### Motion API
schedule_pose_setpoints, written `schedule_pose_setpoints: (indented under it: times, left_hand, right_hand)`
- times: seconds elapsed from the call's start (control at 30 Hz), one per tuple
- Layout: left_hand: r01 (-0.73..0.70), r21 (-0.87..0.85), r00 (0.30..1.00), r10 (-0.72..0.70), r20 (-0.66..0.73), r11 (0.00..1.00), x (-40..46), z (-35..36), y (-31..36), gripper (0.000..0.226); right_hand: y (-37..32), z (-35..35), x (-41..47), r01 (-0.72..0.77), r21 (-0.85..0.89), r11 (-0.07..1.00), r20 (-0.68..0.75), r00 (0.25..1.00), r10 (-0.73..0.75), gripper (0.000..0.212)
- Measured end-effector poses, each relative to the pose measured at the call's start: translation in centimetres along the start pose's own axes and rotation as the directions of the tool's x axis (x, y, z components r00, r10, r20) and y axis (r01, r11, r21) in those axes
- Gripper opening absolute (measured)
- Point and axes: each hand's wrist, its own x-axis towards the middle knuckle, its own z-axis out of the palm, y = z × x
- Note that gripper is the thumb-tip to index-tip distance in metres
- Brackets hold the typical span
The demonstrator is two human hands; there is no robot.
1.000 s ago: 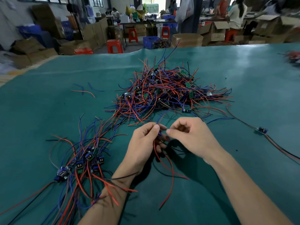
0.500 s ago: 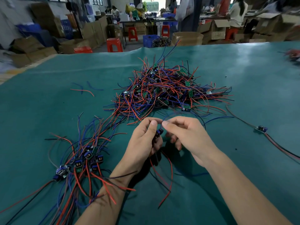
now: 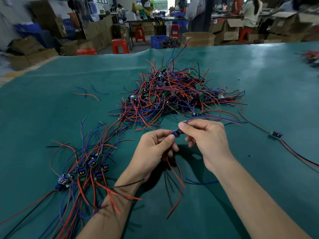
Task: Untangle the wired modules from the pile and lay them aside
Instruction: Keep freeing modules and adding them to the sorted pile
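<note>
Hands (image 3: pixel 181 144) pinch one module (image 3: pixel 176 131).

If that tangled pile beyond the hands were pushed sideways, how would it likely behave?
The pile would probably drag as one loose clump, since its red and blue wires cross and hook each other. It looks light: thin wires and small green boards. Stray ends splayed on the mat would likely bend and trail rather than resist, being as limp as the wires hanging under the left hand.
</note>
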Motion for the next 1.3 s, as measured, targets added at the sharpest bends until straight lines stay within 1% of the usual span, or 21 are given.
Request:
schedule_pose_setpoints:
  times: [0.13,0.2,0.3,0.37,0.43,0.5,0.57,0.6,0.63,0.67,0.7,0.73,0.77,0.8,0.83,0.87,0.97,1.1,1.17,1.23,1.3]
  left_hand:
    - [0.015,0.020,0.999,-0.014,-0.030,1.000,0.0,0.2,0.0,0.018]
    - [0.010,0.044,1.000,-0.010,-0.003,0.999,-0.1,0.2,0.2,0.020]
    - [0.003,0.066,1.000,-0.004,0.026,0.998,-0.2,0.4,0.4,0.022]
    - [0.009,0.074,0.999,-0.011,0.033,0.997,-0.2,0.5,0.4,0.022]
    - [0.011,0.080,0.999,-0.014,0.037,0.997,-0.2,0.5,0.5,0.022]
    - [0.004,0.079,1.000,-0.006,0.024,0.997,-0.1,0.5,0.5,0.023]
    - [-0.005,0.049,0.999,0.006,-0.036,0.999,0.1,0.3,0.4,0.025]
    - [-0.012,0.027,0.997,0.014,-0.080,1.000,0.2,0.2,0.3,0.025]
    - [-0.020,0.011,0.993,0.022,-0.120,1.000,0.4,0.1,0.2,0.025]
    - [-0.031,0.003,0.988,0.032,-0.150,0.999,0.5,0.0,0.1,0.025]
    - [-0.042,0.004,0.985,0.042,-0.166,0.999,0.5,0.0,0.0,0.024]
    - [-0.050,0.008,0.984,0.050,-0.170,0.999,0.5,0.0,-0.1,0.024]
    - [-0.052,0.014,0.985,0.053,-0.163,0.999,0.5,0.0,-0.1,0.024]
    - [-0.049,0.022,0.988,0.052,-0.148,0.999,0.4,0.1,-0.1,0.024]
    - [-0.043,0.035,0.991,0.048,-0.129,0.998,0.4,0.1,-0.1,0.023]
    - [-0.037,0.056,0.993,0.042,-0.107,0.998,0.3,0.1,0.0,0.024]
    - [-0.036,0.121,0.999,0.039,-0.025,0.992,0.0,0.2,0.2,0.026]
    - [-0.039,0.164,0.998,0.029,0.062,0.986,-0.3,0.4,0.4,0.026]
    - [-0.039,0.170,0.996,0.024,0.091,0.985,-0.3,0.4,0.3,0.025]
    - [-0.040,0.169,0.994,0.022,0.104,0.985,-0.3,0.3,0.3,0.025]
    - [-0.051,0.176,0.995,0.034,0.094,0.983,-0.2,0.3,0.1,0.023]
  right_hand:
    - [0.1,-0.7,0.4,0.199,-0.255,0.946,0.006,0.979,-0.204,0.012]
    - [0.0,-1.2,0.7,0.237,-0.314,0.919,-0.025,0.966,-0.257,0.013]
    - [-0.1,-2.4,1.5,0.242,-0.345,0.907,-0.146,0.941,-0.307,0.014]
    - [-0.2,-3.3,1.9,0.215,-0.308,0.927,-0.242,0.924,-0.295,0.012]
    - [-0.4,-4.2,2.3,0.183,-0.181,0.966,-0.378,0.894,-0.240,0.018]
    - [-0.6,-5.2,2.8,0.155,-0.056,0.986,-0.558,0.815,-0.160,0.021]
    - [-0.7,-6.1,3.2,0.136,-0.014,0.991,-0.710,0.697,-0.105,0.019]
    - [-0.7,-6.4,3.3,0.118,-0.019,0.993,-0.740,0.666,-0.094,0.020]
    - [-0.7,-6.4,3.3,0.096,-0.027,0.995,-0.721,0.688,-0.086,0.022]
    - [-0.8,-5.9,3.0,0.079,-0.031,0.996,-0.638,0.766,-0.081,0.026]
    - [-0.9,-4.9,2.5,0.063,-0.044,0.997,-0.486,0.871,-0.076,0.030]
    - [-0.9,-3.7,1.8,0.042,-0.095,0.995,-0.287,0.955,-0.068,0.032]
    - [-0.9,-2.5,1.1,0.038,-0.175,0.984,-0.089,0.995,-0.054,0.035]
    - [-0.8,-1.4,0.4,0.065,-0.251,0.966,0.068,0.996,-0.050,0.039]
    - [-0.4,-0.5,-0.2,0.117,-0.304,0.945,0.168,0.983,-0.068,0.045]
    - [-0.1,0.2,-0.7,0.175,-0.338,0.925,0.217,0.971,-0.104,0.048]
    - [0.1,0.6,-0.9,0.226,-0.296,0.928,0.197,0.965,-0.172,0.035]
    - [-0.6,-0.9,0.3,0.244,-0.192,0.951,-0.031,0.967,-0.254,0.010]
    - [-1.6,-1.6,0.7,0.261,-0.117,0.958,-0.155,0.948,-0.277,0.010]
    - [-3.2,-2.3,0.7,0.280,0.038,0.959,-0.278,0.925,-0.259,0.017]
    - [-5.3,-2.3,0.4,0.294,0.205,0.933,-0.328,0.919,-0.218,0.014]
